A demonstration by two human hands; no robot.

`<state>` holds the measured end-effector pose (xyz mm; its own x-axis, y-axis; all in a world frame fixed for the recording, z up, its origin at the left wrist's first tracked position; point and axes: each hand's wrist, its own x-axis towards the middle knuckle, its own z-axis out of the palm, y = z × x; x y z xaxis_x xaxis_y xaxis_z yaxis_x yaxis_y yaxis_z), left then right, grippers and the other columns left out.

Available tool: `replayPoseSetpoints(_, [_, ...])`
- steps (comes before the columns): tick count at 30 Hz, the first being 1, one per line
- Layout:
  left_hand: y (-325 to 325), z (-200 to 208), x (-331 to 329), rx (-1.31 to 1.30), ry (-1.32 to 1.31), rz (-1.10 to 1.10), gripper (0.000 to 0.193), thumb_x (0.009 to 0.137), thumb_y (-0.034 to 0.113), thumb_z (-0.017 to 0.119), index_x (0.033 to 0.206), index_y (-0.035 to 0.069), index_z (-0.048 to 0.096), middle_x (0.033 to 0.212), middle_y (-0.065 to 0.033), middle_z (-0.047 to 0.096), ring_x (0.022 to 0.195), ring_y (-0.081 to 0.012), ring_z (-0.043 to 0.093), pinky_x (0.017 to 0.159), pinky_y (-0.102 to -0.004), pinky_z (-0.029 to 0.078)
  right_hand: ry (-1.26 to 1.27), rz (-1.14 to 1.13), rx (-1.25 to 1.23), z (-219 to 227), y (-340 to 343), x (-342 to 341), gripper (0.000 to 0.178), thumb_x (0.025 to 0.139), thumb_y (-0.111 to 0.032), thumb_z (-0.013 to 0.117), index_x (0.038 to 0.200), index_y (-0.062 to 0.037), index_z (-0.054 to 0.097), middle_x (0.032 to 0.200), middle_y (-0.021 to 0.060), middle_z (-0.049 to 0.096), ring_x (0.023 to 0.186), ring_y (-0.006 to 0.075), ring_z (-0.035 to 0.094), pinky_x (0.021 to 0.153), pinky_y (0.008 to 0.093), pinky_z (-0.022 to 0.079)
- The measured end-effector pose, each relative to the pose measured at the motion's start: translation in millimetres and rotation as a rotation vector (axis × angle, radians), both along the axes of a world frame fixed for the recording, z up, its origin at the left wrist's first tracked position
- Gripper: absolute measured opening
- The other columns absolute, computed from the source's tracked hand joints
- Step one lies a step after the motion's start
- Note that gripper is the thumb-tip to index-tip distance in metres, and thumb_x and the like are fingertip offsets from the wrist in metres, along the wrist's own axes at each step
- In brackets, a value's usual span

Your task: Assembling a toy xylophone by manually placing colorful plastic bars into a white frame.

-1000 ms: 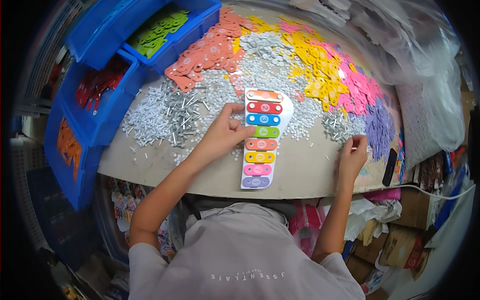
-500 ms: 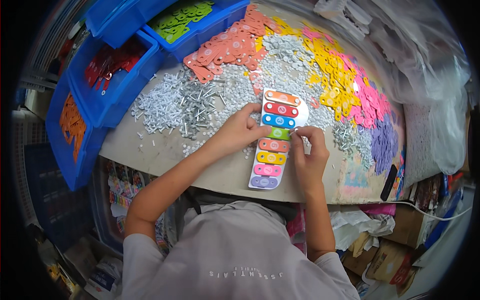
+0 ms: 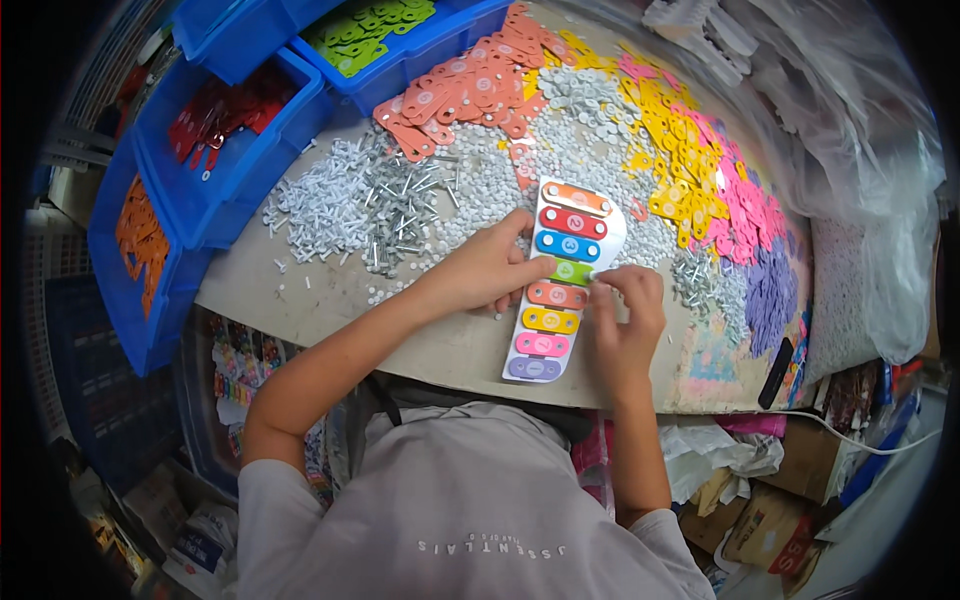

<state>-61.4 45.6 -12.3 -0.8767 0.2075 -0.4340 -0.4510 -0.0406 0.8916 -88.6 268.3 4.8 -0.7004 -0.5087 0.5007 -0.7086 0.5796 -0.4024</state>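
Note:
A toy xylophone (image 3: 556, 296) with a white base and a column of coloured bars stands out from the table, tilted slightly. My left hand (image 3: 485, 268) grips its left edge, thumb on the left end of the green bar (image 3: 573, 272). At that bar's right end, the thumb and forefinger of my right hand (image 3: 634, 315) are pinched together; the small thing between them is mostly hidden. White pin heads show at both ends of the orange, red and blue bars (image 3: 570, 246). Below the green one, the bars have dark holes at their ends.
Loose white pins (image 3: 325, 195), metal pins (image 3: 400, 215) and small white caps (image 3: 590, 150) cover the table (image 3: 350, 325). Coral (image 3: 480, 85), yellow (image 3: 690, 165), pink (image 3: 745, 205) and purple bars (image 3: 768, 300) lie in heaps. Blue bins (image 3: 215, 210) holding bars stand at the left.
The xylophone and both my hands have shifted slightly to the right. My right fingertips stay at the right end of the green bar, a little lower in view.

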Motion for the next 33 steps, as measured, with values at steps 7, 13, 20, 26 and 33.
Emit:
replayPoseSetpoints(7, [-3, 5, -8, -0.07, -0.009, -0.101, 0.05, 0.097, 0.027, 0.065, 0.127, -0.004, 0.04, 0.064, -0.0071, 0.062, 0.044, -0.0128, 0.057, 0.038, -0.0265, 0.042, -1.342, -0.165, -0.373, 1, 13, -19, 0.02, 0.101, -0.025, 0.064, 0.1, -0.0073, 0.054, 0.068, -0.0021, 0.053, 0.053, 0.004, 0.045, 0.043, 0.0211, 0.03])
replayPoseSetpoints(13, [1, -4, -12, -0.05, 0.022, -0.101, 0.044, 0.096, 0.025, 0.067, 0.122, -0.001, 0.041, 0.061, -0.0062, 0.061, 0.044, -0.0122, 0.057, 0.038, -0.0259, 0.042, -1.573, -0.081, -0.514, -9, 16, -25, 0.018, 0.104, -0.023, 0.059, 0.109, -0.0055, 0.056, 0.073, -0.0041, 0.054, 0.055, 0.0016, 0.043, 0.044, 0.02, 0.031])
replayPoseSetpoints(20, [4, 2, -6, -0.022, 0.048, -0.005, 0.038, 0.091, 0.016, 0.065, 0.114, -0.003, 0.041, 0.063, -0.0101, 0.062, 0.041, -0.0153, 0.057, 0.036, -0.0292, 0.044, -1.472, -0.08, -0.554, -10, 3, -17, 0.019, 0.104, -0.021, 0.057, 0.114, -0.0046, 0.056, 0.081, -0.0031, 0.061, 0.053, -0.0003, 0.042, 0.042, 0.0196, 0.03])
replayPoseSetpoints(26, [3, 1, 7, -0.133, 0.204, 0.086, 0.04, 0.092, 0.019, 0.067, 0.12, -0.005, 0.05, 0.067, -0.0104, 0.065, 0.049, -0.0144, 0.06, 0.047, -0.0319, 0.047, -1.487, -0.016, -0.54, -16, 24, -16, 0.016, 0.105, -0.022, 0.058, 0.112, -0.0082, 0.055, 0.075, -0.005, 0.055, 0.051, 0.0013, 0.041, 0.041, 0.0201, 0.028])
replayPoseSetpoints(33, [-76, 14, 49, -0.878, 0.553, 0.607, 0.012, 0.091, 0.014, 0.071, 0.094, 0.003, 0.072, 0.092, -0.011, 0.071, 0.085, -0.0306, 0.068, 0.075, -0.0383, 0.053, -0.172, -0.61, -0.034, -13, 145, -45, 0.016, 0.101, -0.016, 0.061, 0.107, -0.0007, 0.061, 0.087, 0.0045, 0.06, 0.077, 0.0147, 0.055, 0.067, 0.0295, 0.043])
